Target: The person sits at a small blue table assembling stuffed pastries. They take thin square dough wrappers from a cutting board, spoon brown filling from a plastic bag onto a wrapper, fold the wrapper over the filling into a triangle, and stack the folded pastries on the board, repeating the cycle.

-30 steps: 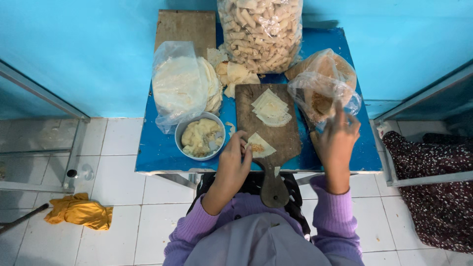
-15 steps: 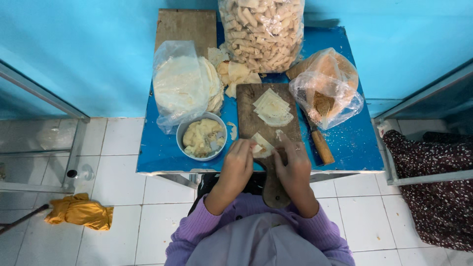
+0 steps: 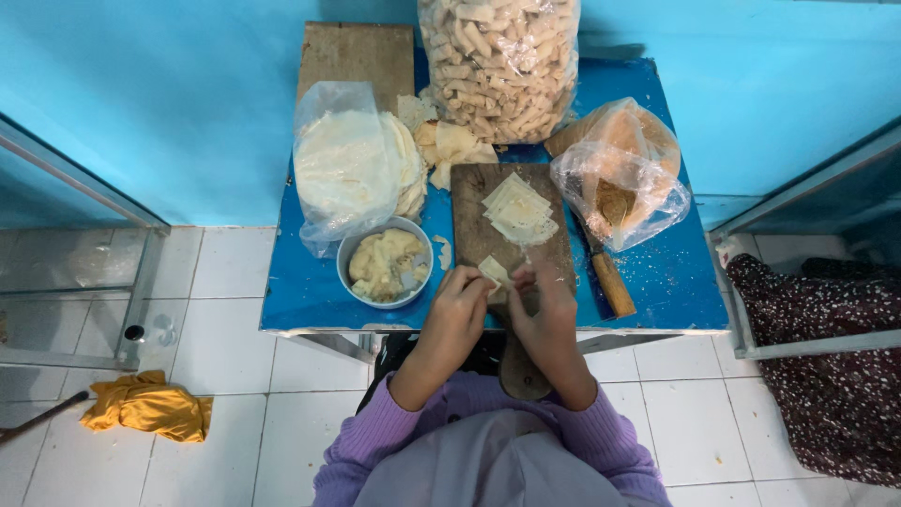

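While bent over the near edge of the blue table, both forearms in purple sleeves angled up and inward, meeting above the wooden cutting board. Left hand curled, fingertips pinched on the near-left edge of a small pale dough square. Right hand curled likewise, thumb and fingers pressed on the same square from its right side, knuckles toward the camera. Square held just over the board's near end, at 12 o'clock from both hands.

At 9 o'clock from the left hand, close by, a grey bowl of yellowish filling. At 3 o'clock from the right hand, a knife with a wooden handle, lying on the table beside the board. Further up the board, at 12 o'clock, a stack of cut dough squares. At 1 o'clock, a clear bag with brown contents. At 10 o'clock, a clear bag of round pale wrappers. Farthest, at 12 o'clock against the blue wall, a large clear bag of rolled pastries, next to a second wooden board at 11 o'clock. Down on the tiled floor at 8 o'clock, a crumpled yellow cloth.
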`<action>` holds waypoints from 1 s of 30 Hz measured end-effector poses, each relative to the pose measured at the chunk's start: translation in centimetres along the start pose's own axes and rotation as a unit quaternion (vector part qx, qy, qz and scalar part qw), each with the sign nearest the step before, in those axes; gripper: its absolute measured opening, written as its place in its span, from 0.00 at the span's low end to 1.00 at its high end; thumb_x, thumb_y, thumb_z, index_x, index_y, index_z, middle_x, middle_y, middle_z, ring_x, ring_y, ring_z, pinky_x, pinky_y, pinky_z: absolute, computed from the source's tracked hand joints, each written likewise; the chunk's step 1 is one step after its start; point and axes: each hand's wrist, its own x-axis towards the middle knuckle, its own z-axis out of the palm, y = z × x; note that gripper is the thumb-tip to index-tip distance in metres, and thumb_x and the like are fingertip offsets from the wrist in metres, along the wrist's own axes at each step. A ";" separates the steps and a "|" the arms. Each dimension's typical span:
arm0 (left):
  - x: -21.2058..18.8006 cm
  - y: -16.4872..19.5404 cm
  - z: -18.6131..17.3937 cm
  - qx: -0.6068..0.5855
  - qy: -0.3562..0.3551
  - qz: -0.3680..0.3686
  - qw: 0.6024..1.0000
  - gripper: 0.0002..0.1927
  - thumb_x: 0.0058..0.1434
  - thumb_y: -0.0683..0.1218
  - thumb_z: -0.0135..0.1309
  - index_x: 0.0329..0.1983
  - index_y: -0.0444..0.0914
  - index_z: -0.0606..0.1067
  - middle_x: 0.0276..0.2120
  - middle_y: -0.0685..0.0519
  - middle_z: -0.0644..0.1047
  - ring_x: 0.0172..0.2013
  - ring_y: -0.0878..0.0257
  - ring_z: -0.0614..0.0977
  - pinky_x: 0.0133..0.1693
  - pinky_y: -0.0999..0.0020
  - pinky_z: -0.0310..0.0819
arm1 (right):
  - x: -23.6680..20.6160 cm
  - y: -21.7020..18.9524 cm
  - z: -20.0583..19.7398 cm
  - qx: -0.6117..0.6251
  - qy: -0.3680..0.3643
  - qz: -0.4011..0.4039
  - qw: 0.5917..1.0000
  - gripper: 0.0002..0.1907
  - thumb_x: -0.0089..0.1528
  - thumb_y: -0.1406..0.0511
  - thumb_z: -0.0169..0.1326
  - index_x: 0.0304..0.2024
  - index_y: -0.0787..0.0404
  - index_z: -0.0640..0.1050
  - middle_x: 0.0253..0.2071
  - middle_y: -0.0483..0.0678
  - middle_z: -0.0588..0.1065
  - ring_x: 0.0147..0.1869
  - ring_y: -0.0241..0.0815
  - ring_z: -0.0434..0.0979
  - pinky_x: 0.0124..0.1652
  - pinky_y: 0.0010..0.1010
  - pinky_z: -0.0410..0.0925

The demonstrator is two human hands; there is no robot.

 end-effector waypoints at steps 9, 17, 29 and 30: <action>-0.2 -0.5 0.1 0.005 -0.005 -0.010 1.000 0.07 0.62 0.34 0.53 0.44 0.30 0.74 0.42 0.42 0.74 0.45 0.43 0.77 0.46 0.53 0.72 | 0.0 -0.4 0.2 -0.010 -0.076 -0.051 0.996 0.34 0.58 0.78 0.60 0.66 0.62 0.67 0.45 0.54 0.75 0.46 0.49 0.82 0.44 0.36 0.74; 0.1 0.1 -1.2 -0.013 -0.023 0.012 1.000 0.07 0.61 0.34 0.55 0.42 0.30 0.75 0.44 0.42 0.74 0.47 0.44 0.76 0.48 0.55 0.72 | 1.1 -0.7 -2.2 -0.029 -0.137 -0.093 0.986 0.33 0.56 0.72 0.63 0.64 0.60 0.69 0.43 0.54 0.77 0.47 0.58 0.79 0.42 0.42 0.71; 0.8 0.2 -2.8 -0.023 -0.077 0.027 0.996 0.07 0.62 0.35 0.55 0.43 0.29 0.75 0.44 0.42 0.73 0.48 0.44 0.76 0.47 0.55 0.72 | 2.3 1.9 -1.8 0.020 -0.150 -0.100 0.983 0.29 0.59 0.71 0.63 0.63 0.60 0.71 0.42 0.51 0.80 0.46 0.51 0.83 0.44 0.36 0.73; 0.8 0.1 -2.6 -0.023 -0.069 0.026 0.997 0.06 0.64 0.35 0.54 0.43 0.30 0.75 0.43 0.43 0.73 0.48 0.45 0.76 0.47 0.56 0.72 | 2.3 2.0 -1.7 0.025 -0.149 -0.103 0.983 0.29 0.59 0.70 0.64 0.62 0.60 0.71 0.42 0.51 0.80 0.46 0.51 0.83 0.44 0.36 0.74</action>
